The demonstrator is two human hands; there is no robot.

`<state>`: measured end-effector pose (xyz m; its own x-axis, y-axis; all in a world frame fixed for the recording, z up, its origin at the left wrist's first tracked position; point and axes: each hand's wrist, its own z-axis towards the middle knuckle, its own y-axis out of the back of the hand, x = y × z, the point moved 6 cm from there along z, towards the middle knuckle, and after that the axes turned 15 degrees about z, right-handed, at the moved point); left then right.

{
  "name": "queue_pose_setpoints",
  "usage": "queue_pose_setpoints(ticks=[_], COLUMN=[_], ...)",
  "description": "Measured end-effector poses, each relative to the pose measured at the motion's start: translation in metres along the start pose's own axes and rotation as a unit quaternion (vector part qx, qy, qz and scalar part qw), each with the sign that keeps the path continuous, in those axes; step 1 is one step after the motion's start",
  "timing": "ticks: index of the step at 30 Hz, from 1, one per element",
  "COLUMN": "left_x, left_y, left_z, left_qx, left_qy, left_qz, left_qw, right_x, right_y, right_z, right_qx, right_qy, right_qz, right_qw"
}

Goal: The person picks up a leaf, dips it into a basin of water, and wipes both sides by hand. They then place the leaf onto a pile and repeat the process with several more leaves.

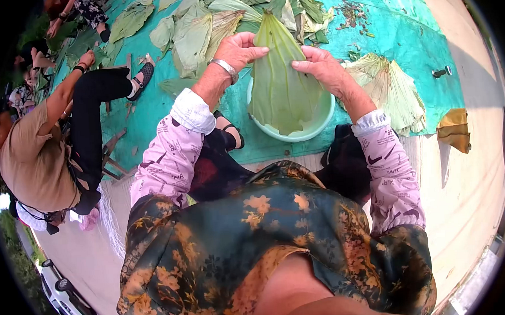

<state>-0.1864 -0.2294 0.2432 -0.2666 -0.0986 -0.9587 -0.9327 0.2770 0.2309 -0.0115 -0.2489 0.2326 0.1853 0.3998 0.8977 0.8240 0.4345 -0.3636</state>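
Between my two hands hangs a large pale green leaf [283, 80] with long veins, its stem end up and its wide end down. My left hand [238, 52] pinches its left edge near the top, thumb on the face of the leaf. On the other edge, my right hand [321, 68] grips with thumb and fingers. Below and behind the leaf stands a light green basin [324, 118], partly hidden by it. A fanned bundle of pale leaves [393, 92] lies to the right of my right hand.
A green tarp [195, 126] covers the ground, with a heap of leaves [194, 39] at the back and scraps [353, 18] at the back right. A small metal cylinder [441, 71] and a brown folded piece [454, 130] lie right. A seated person [38, 158] is at left.
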Motion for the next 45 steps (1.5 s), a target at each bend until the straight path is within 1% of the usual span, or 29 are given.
queue_pose_setpoints(ticks=[1,2,5,6,9,10,13,14,17,18,19,21,23,24,26,27,28,29,30,33,34,35,37,38,41,42,45], left_x=[0.003,0.002,0.01,0.009,0.015,0.019,0.028,0.029,0.03,0.013,0.018,0.003,0.008,0.009,0.005,0.005,0.0,0.0,0.001,-0.003,-0.002,-0.008,-0.002,-0.004,-0.007,-0.023,-0.038], left_y=[-0.001,-0.002,-0.007,-0.011,-0.025,-0.029,-0.039,-0.039,-0.03,-0.022,-0.019,-0.009,-0.009,-0.009,-0.011,-0.01,-0.016,-0.014,-0.01,-0.006,-0.005,-0.009,-0.005,-0.004,-0.002,-0.008,-0.008], left_z=[-0.001,-0.002,0.004,0.005,0.005,0.008,0.01,0.01,0.012,0.004,0.006,-0.001,0.002,0.004,0.001,0.0,-0.001,-0.001,0.0,-0.004,-0.004,-0.004,-0.005,-0.006,-0.009,-0.014,-0.026], left_qx=[0.003,-0.007,0.003,0.005,0.013,0.008,0.013,0.001,0.014,-0.099,-0.08,-0.126,-0.112,-0.106,-0.107,-0.106,-0.112,-0.117,-0.121,-0.133,-0.133,-0.133,-0.139,-0.145,-0.15,-0.149,-0.141], left_qy=[0.009,-0.008,-0.07,-0.093,-0.093,-0.123,-0.14,-0.162,-0.049,-0.157,-0.082,-0.129,-0.137,-0.141,-0.119,-0.107,-0.116,-0.122,-0.126,-0.121,-0.123,-0.126,-0.131,-0.136,-0.147,-0.151,-0.145], left_qz=[0.012,-0.002,0.032,0.059,0.158,0.189,0.209,0.228,0.216,0.206,0.161,0.227,0.169,0.14,0.138,0.137,0.148,0.155,0.161,0.173,0.179,0.187,0.196,0.2,0.2,0.201,0.194], left_qw=[1.0,1.0,0.997,0.994,0.983,0.974,0.968,0.96,0.975,0.961,0.98,0.957,0.97,0.974,0.977,0.979,0.976,0.973,0.971,0.968,0.967,0.965,0.962,0.959,0.957,0.956,0.96], right_x=[0.0,0.0,0.003,0.005,0.011,0.013,0.016,0.012,0.007,0.021,0.018,0.015,0.013,0.003,-0.011,-0.028,-0.047,-0.059,-0.061,-0.084,-0.098,-0.103,-0.128,-0.146,-0.188,-0.188,-0.214], right_y=[0.002,0.003,0.003,0.003,0.005,0.004,0.004,0.008,0.027,0.016,0.02,0.031,0.033,0.043,0.05,0.063,0.087,0.099,0.095,0.101,0.108,0.117,0.13,0.146,0.175,0.182,0.191], right_z=[0.001,0.002,0.004,0.004,0.007,0.007,0.004,0.007,0.015,0.009,0.008,0.01,0.009,0.016,0.02,0.028,0.034,0.042,0.047,0.051,0.054,0.048,0.045,0.045,0.033,0.02,0.013], right_qx=[0.0,0.0,0.001,-0.011,-0.022,-0.031,-0.035,-0.038,-0.034,-0.063,-0.064,-0.066,-0.077,-0.073,-0.079,-0.086,-0.093,-0.099,-0.128,-0.165,-0.172,-0.194,-0.237,-0.265,-0.311,-0.32,-0.343], right_qy=[0.006,0.013,0.074,0.081,0.115,0.145,0.097,0.106,0.096,0.173,0.168,0.157,0.164,0.171,0.192,0.163,0.142,0.113,0.111,0.144,0.147,0.134,0.102,0.06,0.039,0.039,0.03], right_qz=[-0.035,-0.071,-0.095,-0.105,-0.118,-0.115,-0.198,-0.203,-0.226,-0.209,-0.219,-0.239,-0.302,-0.328,-0.353,-0.367,-0.38,-0.393,-0.487,-0.479,-0.455,-0.453,-0.447,-0.416,-0.393,-0.394,-0.392], right_qw=[0.999,0.997,0.993,0.991,0.986,0.982,0.975,0.973,0.969,0.96,0.959,0.956,0.936,0.926,0.912,0.912,0.909,0.907,0.857,0.85,0.861,0.86,0.857,0.868,0.865,0.861,0.853])
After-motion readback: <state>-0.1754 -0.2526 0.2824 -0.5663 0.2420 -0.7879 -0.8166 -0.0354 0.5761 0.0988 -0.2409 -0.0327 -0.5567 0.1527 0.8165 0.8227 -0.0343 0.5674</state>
